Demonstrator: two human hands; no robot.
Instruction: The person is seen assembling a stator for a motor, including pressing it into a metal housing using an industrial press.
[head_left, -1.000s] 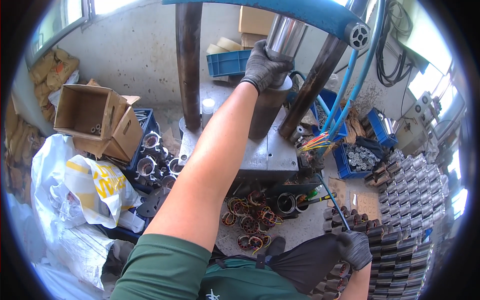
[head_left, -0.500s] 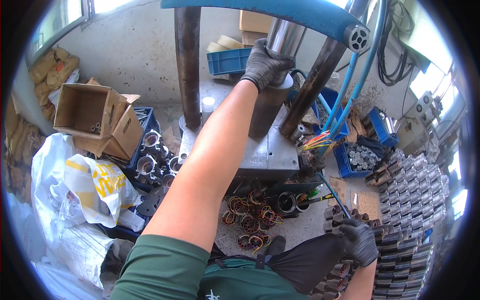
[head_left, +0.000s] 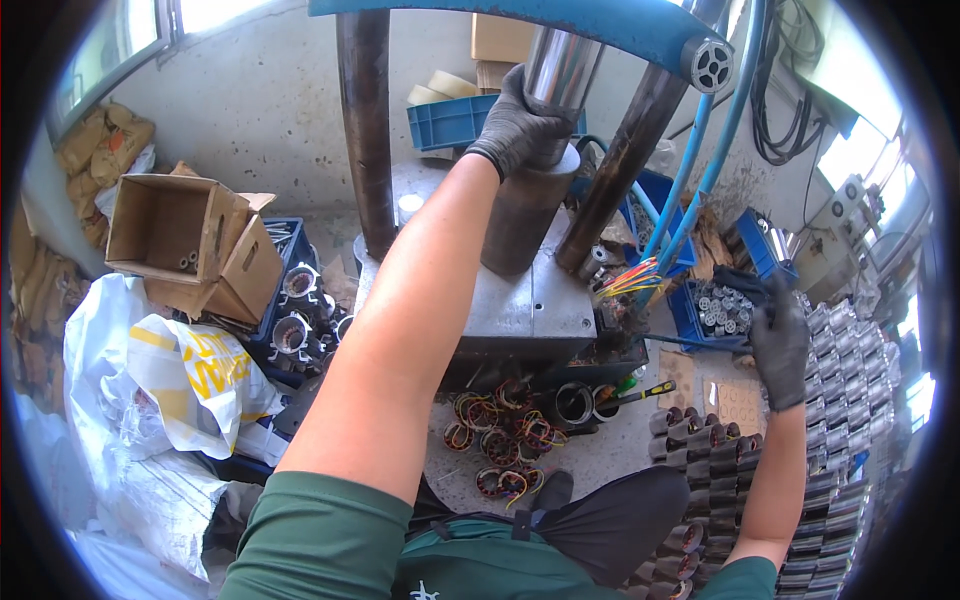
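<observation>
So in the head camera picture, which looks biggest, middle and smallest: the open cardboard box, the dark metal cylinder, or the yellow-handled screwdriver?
1. Open cardboard box, biggest.
2. Dark metal cylinder under the left hand, a bit smaller; it stands at a different distance, so the top two are not certain.
3. Yellow-handled screwdriver, clearly smallest.

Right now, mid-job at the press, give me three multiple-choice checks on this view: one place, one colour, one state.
1. Where is the left hand?
A. on the cardboard box
B. on the dark cylinder under the ram
C. on the floor

2. What colour are the gloves?
A. dark grey
B. yellow
C. white

3. What is the right hand doing?
A. resting on the knee
B. gripping the screwdriver
C. reaching at the blue bin of small metal parts

Answers: 1 B, fingers wrap the cylinder top; 2 A, both gloves are dark; 3 C, it hovers at the bin's edge.
</observation>
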